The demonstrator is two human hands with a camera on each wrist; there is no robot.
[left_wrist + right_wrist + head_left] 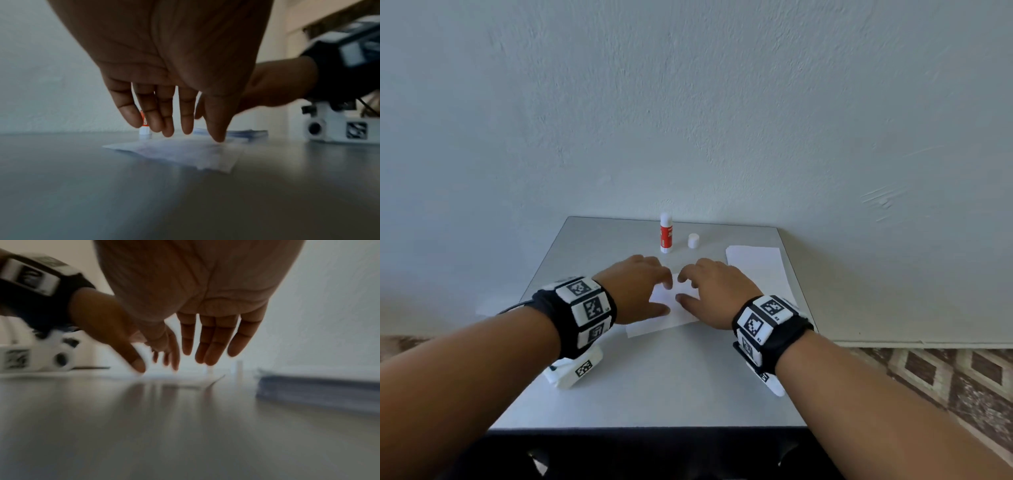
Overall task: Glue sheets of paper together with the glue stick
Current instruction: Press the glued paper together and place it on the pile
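On the grey counter (654, 387), near its middle, lies a white sheet of paper (664, 320), with both hands over it. The left hand (635, 287) has its fingers straight and spread, thumb tip pressing on the sheet (the left wrist view shows this plainly). The right hand (710, 291) is likewise spread, fingers extended above the paper; whether its fingertips touch the sheet I cannot tell, since the right wrist view is blurred. Behind the hands, near the wall, the red-and-white glue stick (666, 233) stands upright with its white cap (693, 240) off, just beside it. A stack of paper (755, 265) rests at the counter's right edge.
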